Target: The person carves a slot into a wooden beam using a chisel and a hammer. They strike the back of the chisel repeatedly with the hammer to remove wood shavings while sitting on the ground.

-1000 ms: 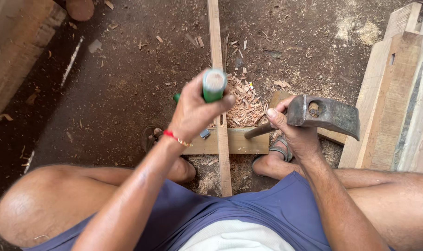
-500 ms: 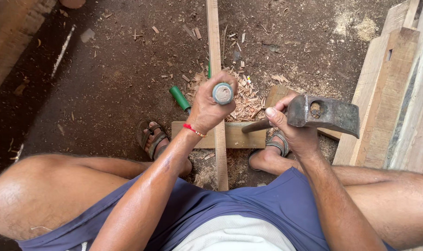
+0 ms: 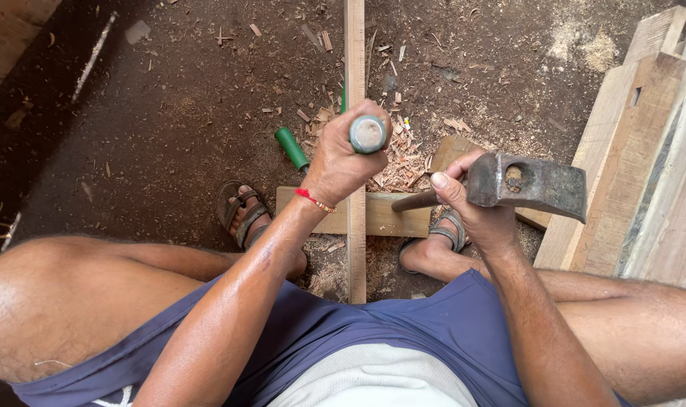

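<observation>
Over the dirt floor point(image 3: 169, 113), left hand point(image 3: 341, 162) clenched on green-handled chisel point(image 3: 367, 133), upright on long wooden strip point(image 3: 355, 45) above cross block point(image 3: 388, 215). Right hand point(image 3: 475, 207) gripping hammer point(image 3: 525, 183). Best struck squarely on chisel cap, feet pinning block.

Soft, even daylight, no hard shadows; brighter at right over pale planks point(image 3: 644, 151), dimmer toward upper left corner of dirt floor point(image 3: 169, 128). Mild sheen on forearm skin, no real glare. Sharp in centre, chips & grain crisp. Slight wide-angle stretch at edges; thighs at bottom a bit soft.
</observation>
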